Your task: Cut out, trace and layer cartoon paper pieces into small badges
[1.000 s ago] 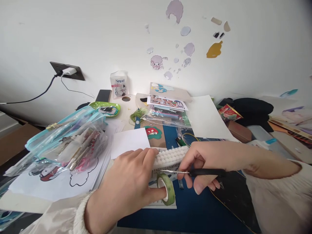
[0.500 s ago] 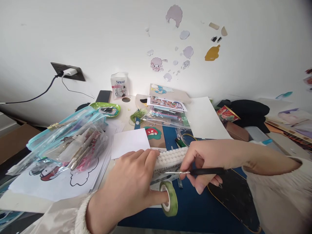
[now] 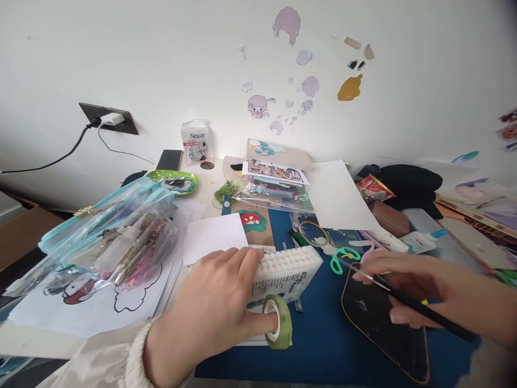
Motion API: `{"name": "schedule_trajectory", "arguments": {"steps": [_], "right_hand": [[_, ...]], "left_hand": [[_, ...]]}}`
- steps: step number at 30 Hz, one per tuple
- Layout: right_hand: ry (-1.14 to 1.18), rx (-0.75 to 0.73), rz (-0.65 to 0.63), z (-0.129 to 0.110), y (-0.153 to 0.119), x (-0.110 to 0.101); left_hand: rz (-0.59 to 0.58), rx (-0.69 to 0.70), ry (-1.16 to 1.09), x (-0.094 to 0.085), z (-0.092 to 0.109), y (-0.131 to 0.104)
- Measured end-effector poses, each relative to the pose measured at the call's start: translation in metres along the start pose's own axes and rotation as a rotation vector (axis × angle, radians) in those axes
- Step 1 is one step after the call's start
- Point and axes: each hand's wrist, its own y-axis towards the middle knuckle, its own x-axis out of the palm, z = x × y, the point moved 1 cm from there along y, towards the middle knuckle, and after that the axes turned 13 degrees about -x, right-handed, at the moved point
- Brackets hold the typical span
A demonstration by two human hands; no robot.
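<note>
My left hand (image 3: 214, 307) grips the near left end of a white box (image 3: 301, 272) with rows of small round white tips on top. Its thumb passes through a roll of green tape (image 3: 284, 323). On the right, my right hand (image 3: 436, 291), partly blurred, holds a thin tool (image 3: 428, 310) with a black handle and a slim metal front end pointing left. That hand is above a black board (image 3: 375, 318), apart from the box. Green-handled scissors (image 3: 336, 264) lie between the box and my right hand.
Clear pouches of tools (image 3: 133, 237) lie on drawn paper sheets at the left. White paper (image 3: 343, 199), a green tray (image 3: 189, 183) and a Nexcare packet (image 3: 196, 143) are near the wall. A glue bottle (image 3: 422, 241) and a brown case (image 3: 390, 217) sit at the right.
My right hand has moved right, away from the box, carrying the black-handled tool, and the scissors now show. My left hand stays on the box with the tape on its thumb.
</note>
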Motion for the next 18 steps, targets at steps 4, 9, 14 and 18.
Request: {"name": "schedule_trajectory", "arguments": {"steps": [4,9,14,18], "right_hand": [[-0.242,0.176,0.378,0.050,-0.016,0.052],[-0.648,0.099,0.307,0.066,0.017,0.110],[-0.627,0.082,0.222,0.036,0.017,0.087],[-0.450,-0.143,0.551,-0.028,0.013,0.069]], "left_hand": [[-0.033,-0.004,0.021,0.000,-0.001,0.003],[-0.061,-0.033,0.034,-0.001,0.001,-0.001],[-0.091,-0.051,0.029,-0.002,0.004,-0.002],[-0.090,-0.048,0.016,-0.002,0.005,-0.002]]}}
